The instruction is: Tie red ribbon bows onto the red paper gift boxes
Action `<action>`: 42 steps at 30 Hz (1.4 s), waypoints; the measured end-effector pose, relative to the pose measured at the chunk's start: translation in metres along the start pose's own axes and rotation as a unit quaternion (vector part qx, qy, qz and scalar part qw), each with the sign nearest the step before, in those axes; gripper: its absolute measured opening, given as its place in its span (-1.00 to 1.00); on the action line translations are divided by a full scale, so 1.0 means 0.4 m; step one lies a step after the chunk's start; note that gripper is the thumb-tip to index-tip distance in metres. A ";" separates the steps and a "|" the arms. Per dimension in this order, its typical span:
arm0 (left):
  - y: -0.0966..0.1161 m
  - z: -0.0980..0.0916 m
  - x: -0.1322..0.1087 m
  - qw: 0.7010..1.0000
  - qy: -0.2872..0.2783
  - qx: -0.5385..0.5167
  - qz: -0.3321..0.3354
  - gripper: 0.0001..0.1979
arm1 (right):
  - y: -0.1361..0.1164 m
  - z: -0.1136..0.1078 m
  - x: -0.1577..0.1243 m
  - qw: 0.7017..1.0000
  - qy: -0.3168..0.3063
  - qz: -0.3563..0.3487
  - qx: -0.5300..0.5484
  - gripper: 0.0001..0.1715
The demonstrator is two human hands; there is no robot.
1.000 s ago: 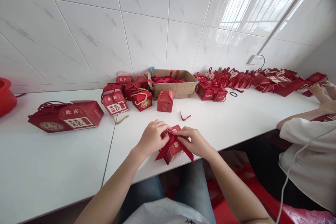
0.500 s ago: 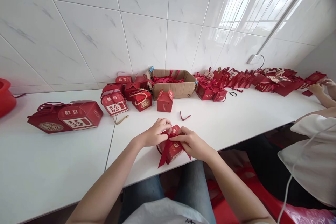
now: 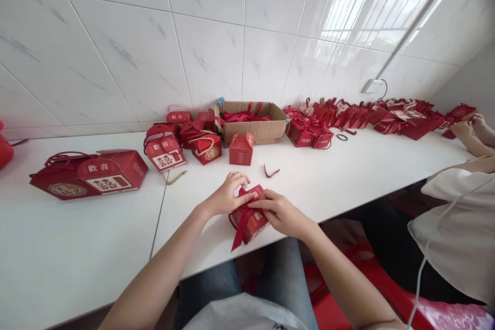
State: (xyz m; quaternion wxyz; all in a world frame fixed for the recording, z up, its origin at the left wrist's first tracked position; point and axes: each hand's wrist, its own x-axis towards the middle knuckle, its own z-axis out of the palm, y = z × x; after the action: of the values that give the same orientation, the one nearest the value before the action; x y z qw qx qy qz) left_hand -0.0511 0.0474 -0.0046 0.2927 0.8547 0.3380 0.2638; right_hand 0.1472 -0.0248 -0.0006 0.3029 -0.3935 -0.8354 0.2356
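Note:
A small red gift box (image 3: 258,223) with gold lettering sits near the table's front edge, directly before me. A red ribbon (image 3: 242,228) crosses its top, and one tail hangs down over the near left side. From the left, my left hand (image 3: 228,195) pinches the ribbon at the top of the box, its thumb stretched along it. My right hand (image 3: 280,212) comes in from the right, thumb and fingers closed on the ribbon at the same spot. The fingers hide the middle of the ribbon. A dark red cord handle (image 3: 232,220) shows at the box's left side.
Behind the box stand a single red box (image 3: 241,150) and a cardboard carton (image 3: 255,131) of red ribbons. More red boxes (image 3: 88,175) lie left, others (image 3: 309,131) right. A ribbon scrap (image 3: 271,171) lies nearby. A co-worker's hands (image 3: 466,126) are at far right.
My hands stay at the top of the box with small finger shifts; the left thumb now reaches farther across the ribbon. The ribbon tail on the right is no longer visible. The view has shifted slightly.

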 end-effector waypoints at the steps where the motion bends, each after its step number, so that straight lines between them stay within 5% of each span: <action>1: 0.001 -0.001 -0.001 1.000 0.002 -0.014 -0.004 -0.75 | 0.001 0.001 -0.001 1.000 0.018 0.006 0.006 -0.55; 13: 0.030 0.035 -0.006 0.994 0.062 -0.054 -0.068 -0.60 | 0.007 -0.002 0.005 0.992 0.091 0.079 0.041 -0.79; 20: 0.017 0.061 -0.013 0.983 0.027 -0.161 -0.087 -0.74 | 0.020 0.021 0.001 0.982 0.147 0.103 0.054 -0.85; 30: 0.020 0.058 -0.022 0.976 0.036 -0.194 -0.096 -0.69 | 0.027 0.043 -0.003 0.975 0.211 0.071 -0.004 -0.85; 42: 0.059 0.055 -0.011 0.992 0.063 -0.082 -0.069 -0.85 | 0.026 0.044 -0.006 0.972 0.220 0.067 -0.052 -0.83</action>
State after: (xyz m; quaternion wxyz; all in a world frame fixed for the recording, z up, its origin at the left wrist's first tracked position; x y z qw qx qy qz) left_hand -0.0296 0.0228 -0.0048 0.3571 0.7841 0.3913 0.3233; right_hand 0.1415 -0.0235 -0.0203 0.4420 -0.5057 -0.7312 0.1194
